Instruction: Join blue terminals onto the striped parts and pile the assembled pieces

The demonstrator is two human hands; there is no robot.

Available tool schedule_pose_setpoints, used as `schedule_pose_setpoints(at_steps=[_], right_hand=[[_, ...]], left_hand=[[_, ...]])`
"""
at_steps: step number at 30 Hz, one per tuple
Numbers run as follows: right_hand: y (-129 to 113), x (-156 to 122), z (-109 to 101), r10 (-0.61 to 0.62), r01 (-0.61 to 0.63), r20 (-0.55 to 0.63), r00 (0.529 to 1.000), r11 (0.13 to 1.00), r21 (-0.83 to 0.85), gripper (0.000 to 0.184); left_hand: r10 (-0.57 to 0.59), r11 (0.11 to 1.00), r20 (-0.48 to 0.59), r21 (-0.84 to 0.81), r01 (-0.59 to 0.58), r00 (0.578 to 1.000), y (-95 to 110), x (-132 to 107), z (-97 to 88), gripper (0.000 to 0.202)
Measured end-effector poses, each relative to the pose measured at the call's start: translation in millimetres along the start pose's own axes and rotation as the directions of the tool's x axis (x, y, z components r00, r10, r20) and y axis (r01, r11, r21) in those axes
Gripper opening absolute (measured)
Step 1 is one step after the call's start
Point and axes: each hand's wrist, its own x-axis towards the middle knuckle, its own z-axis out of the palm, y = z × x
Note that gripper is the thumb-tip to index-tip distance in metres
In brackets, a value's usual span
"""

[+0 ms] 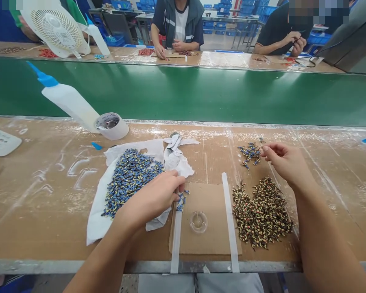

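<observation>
Head view: a person's two bare hands over a taped workbench [49, 183].
Left hand [154, 197]: fingers curled together, tips touching a few blue parts [181, 200] at the edge of a white bag [97, 221].
Blue heap [129, 177]: lies on the bag, just left of that hand.
Right hand [285, 162]: fingertips pinched together beside a small blue cluster [249, 153]; what they grip is too small to tell.
Dark pile [260, 211]: below the right hand, right of a cardboard pad [207, 236].
Clear dish [198, 221]: on the pad, between the hands.
</observation>
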Motion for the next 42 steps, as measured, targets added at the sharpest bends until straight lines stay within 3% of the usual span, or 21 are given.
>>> schedule_pose_setpoints(at_steps=[6, 10, 12, 13, 14, 16, 17, 20, 23, 25, 30, 36, 42], right_hand=[[-1, -1, 1, -0.019, 0.019, 0.016, 1.0, 1.0, -0.023, 0.031], [-19, -8, -1, -0.05, 0.05, -0.015, 0.999, 0.999, 0.016, 0.029], [-38, -20, -1, -0.111, 0.105, 0.059, 0.992, 0.99, 0.091, 0.027], [-50, -28, 1, -0.157, 0.136, 0.16, 0.974, 0.982, 0.134, 0.026], [-62, -38, 4, -0.213, 0.165, 0.287, 0.934, 0.969, 0.182, 0.025], [-84, -59, 14, -0.303, 0.185, 0.544, 0.783, 0.948, 0.26, 0.024], [-92, -69, 20, -0.342, 0.212, 0.617, 0.709, 0.937, 0.276, 0.021], [-106, -91, 41, -0.386, 0.218, 0.744, 0.546, 0.922, 0.319, 0.015], [-107, -101, 56, -0.392, 0.133, 0.794, 0.465, 0.918, 0.374, 0.016], [-106, -104, 61, -0.386, 0.1, 0.796, 0.467, 0.917, 0.386, 0.015], [-109, -107, 69, -0.415, 0.147, 0.746, 0.521, 0.904, 0.401, 0.01], [-108, -106, 72, -0.475, 0.232, 0.707, 0.523, 0.878, 0.418, 0.01], [-105, -104, 69, -0.458, 0.223, 0.723, 0.517, 0.888, 0.403, 0.011]], left_hand=[[-0.007, 0.999, -0.001, 0.035, 0.007, 1.0, 2, 2, 8.5, 0.008], [0.008, 1.0, -0.034, 0.013, -0.008, 0.999, 6, 1, -1.1, 0.01], [-0.004, 1.0, -0.08, -0.021, 0.003, 0.997, 8, 0, -8.1, 0.01], [-0.011, 0.999, -0.108, -0.051, 0.005, 0.994, 9, 0, -10.9, 0.011], [-0.017, 0.996, -0.134, -0.093, 0.004, 0.991, 10, 1, -12.8, 0.011], [-0.032, 0.977, -0.175, -0.213, -0.006, 0.984, 9, 5, -13.5, 0.01], [-0.043, 0.958, -0.189, -0.287, -0.013, 0.981, 8, 8, -12.3, 0.01], [-0.083, 0.873, -0.233, -0.486, -0.042, 0.969, 4, 18, -5.4, 0.009], [-0.079, 0.783, -0.261, -0.614, -0.102, 0.962, 3, 26, 1.7, 0.01], [-0.053, 0.757, -0.268, -0.639, -0.136, 0.962, 5, 29, 4.9, 0.012], [-0.009, 0.805, -0.268, -0.574, -0.152, 0.963, 8, 32, 10.4, 0.009], [-0.01, 0.827, -0.253, -0.546, -0.134, 0.967, 4, 36, 16.7, 0.007], [-0.016, 0.822, -0.232, -0.557, -0.119, 0.973, 4, 39, 22.1, 0.011]])
